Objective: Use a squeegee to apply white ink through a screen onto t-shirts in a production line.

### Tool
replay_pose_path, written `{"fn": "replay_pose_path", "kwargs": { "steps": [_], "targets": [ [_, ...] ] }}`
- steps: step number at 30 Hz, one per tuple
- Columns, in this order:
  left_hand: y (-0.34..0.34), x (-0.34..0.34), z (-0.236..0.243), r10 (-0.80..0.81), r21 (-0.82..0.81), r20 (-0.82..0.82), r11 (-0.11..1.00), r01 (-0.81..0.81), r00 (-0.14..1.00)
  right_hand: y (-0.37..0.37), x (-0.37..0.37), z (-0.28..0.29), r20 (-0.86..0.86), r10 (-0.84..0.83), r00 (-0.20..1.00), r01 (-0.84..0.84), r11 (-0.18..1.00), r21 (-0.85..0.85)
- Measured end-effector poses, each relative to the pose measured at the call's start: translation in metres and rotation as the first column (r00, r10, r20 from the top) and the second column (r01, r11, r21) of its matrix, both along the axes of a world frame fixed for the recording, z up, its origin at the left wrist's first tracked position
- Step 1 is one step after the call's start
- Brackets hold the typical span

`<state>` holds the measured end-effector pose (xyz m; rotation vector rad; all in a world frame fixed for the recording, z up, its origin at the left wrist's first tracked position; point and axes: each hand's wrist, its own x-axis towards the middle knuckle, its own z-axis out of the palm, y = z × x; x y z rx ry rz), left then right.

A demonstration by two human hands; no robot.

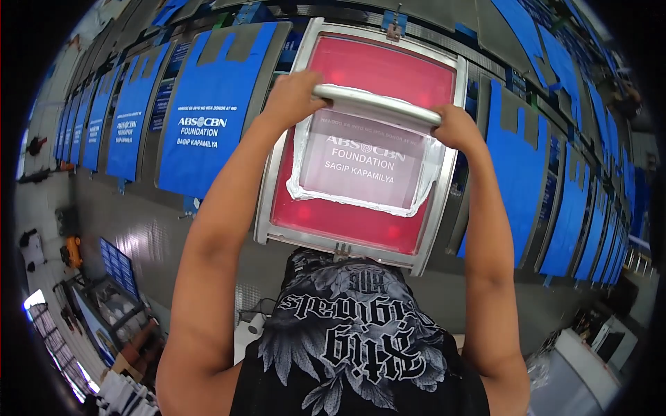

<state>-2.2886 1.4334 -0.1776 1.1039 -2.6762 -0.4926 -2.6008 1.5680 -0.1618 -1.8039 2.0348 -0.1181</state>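
Observation:
Both arms reach forward over a silk-screen frame [446, 201] of silvery metal with red mesh [347, 224]. My left hand [297, 98] is closed round the left end of a long metal-handled squeegee [378, 104], and my right hand [458, 127] grips its right end. The squeegee lies across the upper part of the screen's pale see-through window, which bears a lettered design. White ink [297, 161] is smeared thickly along the window's sides and lower edge. Through the window a light lettered surface shows. The squeegee's blade is mostly hidden under the handle.
Flat boards carrying blue plastic bags [208, 104] with white print run in a row to the left. More blue bags [512, 173] lie on boards to the right. Metal clamps [394, 29] sit at the frame's far edge. A white cabinet [579, 371] stands at lower right.

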Motion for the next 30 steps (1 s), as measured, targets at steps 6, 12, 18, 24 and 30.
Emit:
{"fn": "replay_pose_path", "kwargs": {
  "steps": [6,12,18,24,30],
  "targets": [
    [0.168,0.058,0.014,0.159,0.681,0.099,0.709,-0.183,0.982,-0.014,-0.028,-0.011,-0.029,-0.012,1.000,0.011,0.999,-0.031],
    [0.326,0.102,-0.113,0.154,0.968,0.120,0.201,-0.150,0.981,-0.034,0.021,0.020,0.035,-0.062,0.997,0.053,0.977,0.204],
    [0.333,0.092,-0.119,0.319,0.970,-0.241,0.112,0.217,0.917,-0.040,0.040,-0.003,-0.137,0.055,0.989,-0.059,0.998,-0.026],
    [0.326,0.084,-0.082,0.358,0.971,-0.233,0.025,0.240,0.904,0.028,0.084,0.017,-0.119,0.054,0.991,-0.053,0.999,0.008],
    [0.328,0.081,-0.086,0.415,0.970,-0.233,0.029,0.243,0.880,0.187,0.165,-0.002,-0.085,0.086,0.993,-0.106,0.959,-0.263]
  ]
}}
